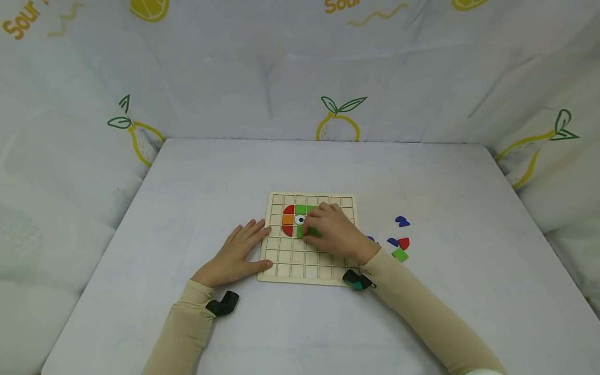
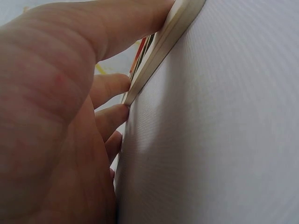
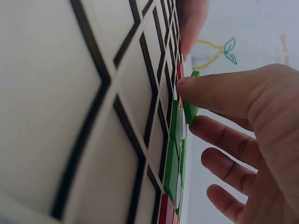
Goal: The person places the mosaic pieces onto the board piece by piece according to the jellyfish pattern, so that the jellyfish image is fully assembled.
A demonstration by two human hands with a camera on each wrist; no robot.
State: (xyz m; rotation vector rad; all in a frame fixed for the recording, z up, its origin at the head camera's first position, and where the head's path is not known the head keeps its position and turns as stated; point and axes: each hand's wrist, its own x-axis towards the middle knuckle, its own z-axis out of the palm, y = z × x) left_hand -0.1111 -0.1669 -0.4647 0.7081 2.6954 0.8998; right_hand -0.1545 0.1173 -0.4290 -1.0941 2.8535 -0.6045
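A pale wooden grid board lies flat on the table. Red quarter-round pieces, an orange square, green squares and a white piece with a black dot fill some upper cells. My right hand hovers over these and pinches a green tile between thumb and forefinger, just off the board; the hand hides some cells in the head view. My left hand lies spread at the board's left edge, thumb and fingertips touching the rim.
Right of the board lie loose pieces: blue ones, a red one and a green one. Another blue piece is partly hidden by the right forearm. A lemon-printed cloth surrounds the white table.
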